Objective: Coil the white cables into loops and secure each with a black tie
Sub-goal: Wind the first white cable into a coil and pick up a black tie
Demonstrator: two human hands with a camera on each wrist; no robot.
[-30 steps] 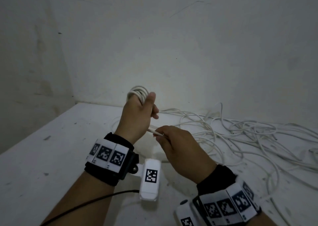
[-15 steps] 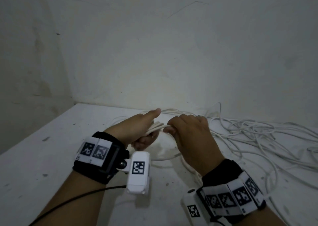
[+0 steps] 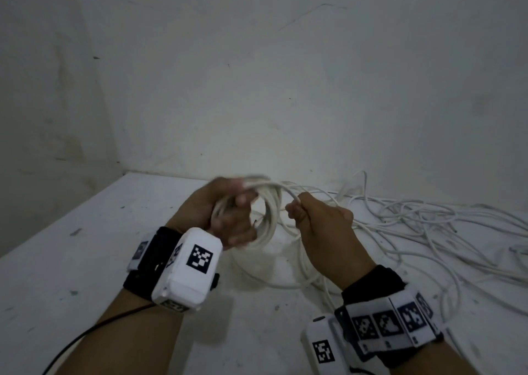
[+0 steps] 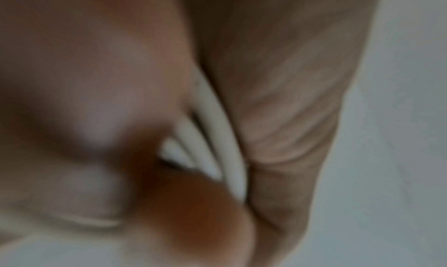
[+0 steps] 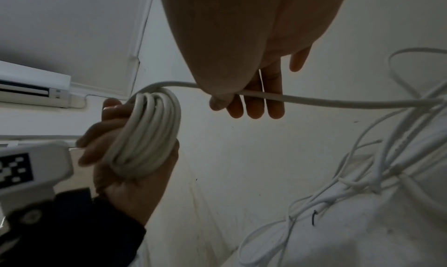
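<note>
Since half a second ago, the left hand [image 3: 225,217] has turned palm-up and the right hand [image 3: 320,220] has drawn a little to the right, opening a gap between them. Left fingers [image 5: 96,129] curl round a coil of white cable [image 5: 147,135], several loops bunched in the palm; the left wrist view, badly blurred, shows strands pressed between the fingers. Right fingers [image 5: 254,106] pinch the free strand [image 5: 326,100] that runs from the top of the coil toward the tangle of loose white cables [image 3: 414,231], which sprawls over the right of the counter [image 3: 71,274]. Both hands hang just above the counter. It is white, scuffed and flecked with dark marks, and sits in a corner of bare, stained white walls [image 3: 257,89]. High on one wall, the right wrist view catches an air conditioner [image 5: 31,85]. A black wire [image 3: 85,334] trails from the left wrist.
</note>
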